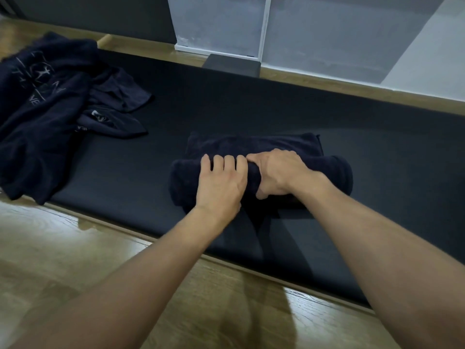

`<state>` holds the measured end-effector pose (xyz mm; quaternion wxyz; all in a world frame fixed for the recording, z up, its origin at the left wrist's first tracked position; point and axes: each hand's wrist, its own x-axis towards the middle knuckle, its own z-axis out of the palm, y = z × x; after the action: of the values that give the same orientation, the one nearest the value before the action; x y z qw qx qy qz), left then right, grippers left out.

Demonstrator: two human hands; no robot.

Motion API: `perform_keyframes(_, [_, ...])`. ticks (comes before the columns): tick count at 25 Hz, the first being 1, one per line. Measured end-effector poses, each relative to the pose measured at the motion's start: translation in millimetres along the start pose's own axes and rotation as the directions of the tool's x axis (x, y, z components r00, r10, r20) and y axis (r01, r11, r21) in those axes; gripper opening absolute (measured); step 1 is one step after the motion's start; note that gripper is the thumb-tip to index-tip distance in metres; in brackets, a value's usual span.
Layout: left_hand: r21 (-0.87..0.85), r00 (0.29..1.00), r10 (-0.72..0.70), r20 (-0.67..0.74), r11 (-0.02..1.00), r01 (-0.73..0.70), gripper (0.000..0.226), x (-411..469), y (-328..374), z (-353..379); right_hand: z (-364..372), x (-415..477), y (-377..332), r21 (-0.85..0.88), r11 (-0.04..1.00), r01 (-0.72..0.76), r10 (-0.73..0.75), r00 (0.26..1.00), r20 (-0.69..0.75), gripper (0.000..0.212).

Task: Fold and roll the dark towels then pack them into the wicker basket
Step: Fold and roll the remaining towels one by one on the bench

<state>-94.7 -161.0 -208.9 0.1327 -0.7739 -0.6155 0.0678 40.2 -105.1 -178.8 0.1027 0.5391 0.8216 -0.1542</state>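
Mid-roll on one towel (pixel 334 177): it lies across the middle of the mat (pixel 251 96), the near part wound into a fat cylinder, a flat folded tail poking out on the far side. Both hands sit side by side, touching, on the centre of the roll — central so the push goes evenly and the ends don't cone. Left hand (pixel 221 183) is laid over the top, fingers nearly straight and spread, tips on the crest; it presses rather than clasps, and its thumb is hidden. Right hand (pixel 276 172) is wrapped on: fingers curled over the far side out of sight, thumb tucked under the near side, so it clamps the roll and holds tension. My read: left hand pins the layers, right hand turns them away from the body over the tail. Only a short tail shows, so this roll looks nearly done. The roll's ends stick out past the hands on both sides and look slightly loose — the risk is it slackens when one hand lifts. Pile (pixel 45 109) of unfolded dark towels sits at the left end of the mat, well apart from the roll, part of it spilling onto the wood floor (pixel 75 248); out of the work zone, presumably next in line. Basket not in view, so packing can't be judged. Task is early, I'd say.
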Motion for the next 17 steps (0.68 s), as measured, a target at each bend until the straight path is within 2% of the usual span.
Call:
perform_keyframes(2, [-0.086, 0.996, 0.068, 0.050, 0.994, -0.064, 0.070, 9.9, -12.4, -4.1, -12.3, 8.6, 2.6, 0.116, 0.992, -0.047, 0.027, 0.984, 0.174, 0.055])
perform_keyframes(4, [-0.247, 0.966, 0.184, 0.181, 0.959, -0.137, 0.065, 27.4, -26.5, -11.0, -16.5, 7.1, 1.5, 0.148, 0.986, -0.074, 0.040, 0.975, 0.217, 0.062])
perform_keyframes(5, [-0.304, 0.945, 0.228, 0.236, 0.941, -0.151, 0.063, 35.6, -32.4, -14.7, -10.8, 1.0, 0.3, 0.099, 0.993, -0.063, 0.047, 0.986, 0.160, 0.072])
perform_keyframes(7, [-0.368, 0.886, 0.272, 0.377, 0.921, -0.127, 0.062, 52.5, -38.6, -16.0, 15.9, -16.9, 1.2, -0.132, 0.987, -0.091, 0.077, 0.991, -0.106, 0.100])
perform_keyframes(8, [-0.395, 0.845, 0.282, 0.454, 0.914, -0.093, 0.064, 61.8, -40.1, -16.5, 30.6, -26.3, -0.8, -0.240, 0.963, -0.125, 0.068, 0.970, -0.236, 0.107])
perform_keyframes(9, [-0.408, 0.806, 0.291, 0.515, 0.911, -0.067, 0.068, 69.3, -40.5, -17.4, 40.5, -32.4, -2.7, -0.302, 0.941, -0.149, 0.051, 0.949, -0.310, 0.107])
perform_keyframes(11, [-0.365, 0.778, 0.241, 0.581, 0.931, -0.015, 0.081, 73.7, -37.1, -21.2, 37.7, -26.0, 0.8, -0.285, 0.951, -0.122, 0.029, 0.951, -0.309, 0.093])
perform_keyframes(13, [-0.237, 0.869, 0.129, 0.478, 0.971, -0.013, 0.092, 57.7, -26.6, -17.9, 19.2, -15.0, 6.3, -0.171, 0.984, -0.051, 0.015, 0.979, -0.203, 0.071])
perform_keyframes(15, [-0.068, 0.987, 0.052, 0.152, 0.997, -0.042, 0.097, 28.0, -13.0, -3.7, -1.7, -3.4, 12.7, -0.047, 0.999, -0.005, 0.003, 0.999, -0.051, 0.057])
perform_keyframes(17, [0.022, 0.995, 0.067, -0.067, 0.998, -0.066, 0.089, 13.3, -7.7, 7.3, -19.7, 9.1, 18.9, 0.066, 0.998, -0.015, 0.006, 0.991, 0.135, 0.058])
